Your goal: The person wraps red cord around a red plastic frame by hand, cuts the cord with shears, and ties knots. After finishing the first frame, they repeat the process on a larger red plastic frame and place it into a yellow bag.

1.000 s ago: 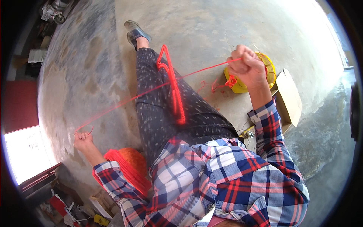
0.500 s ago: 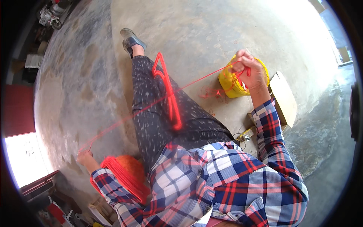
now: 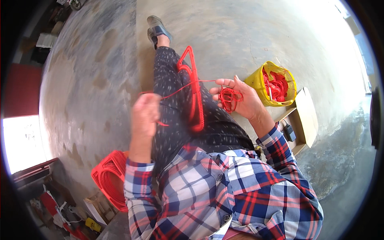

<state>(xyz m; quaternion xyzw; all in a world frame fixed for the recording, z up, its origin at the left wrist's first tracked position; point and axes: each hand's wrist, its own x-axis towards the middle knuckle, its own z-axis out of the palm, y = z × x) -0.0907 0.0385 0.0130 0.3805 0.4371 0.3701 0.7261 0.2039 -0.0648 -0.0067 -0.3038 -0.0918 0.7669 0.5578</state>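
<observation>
My left hand [image 3: 145, 114], blurred by motion, is closed on a red cord above my left thigh, with a short end showing below it. The cord crosses to my right hand [image 3: 246, 100], palm up with fingers spread. A small tangle of red cord [image 3: 229, 99] lies across that palm and fingers. Between my hands, a red triangular frame [image 3: 195, 86] like a clothes hanger, its lower part ridged as if wrapped in cord, rests on my patterned trousers [image 3: 170, 108]. Neither hand touches it.
A yellow bucket [image 3: 256, 82] with red cord inside stands on the floor at the right. Beside it is an open cardboard box [image 3: 306, 120] with a black adapter [image 3: 289, 133]. A stack of red frames [image 3: 110, 178] lies by my left forearm.
My hands have come closer together, so the stretched cord is now slack. My right hand has moved away from over the bucket and turned palm up, showing the tangle.
</observation>
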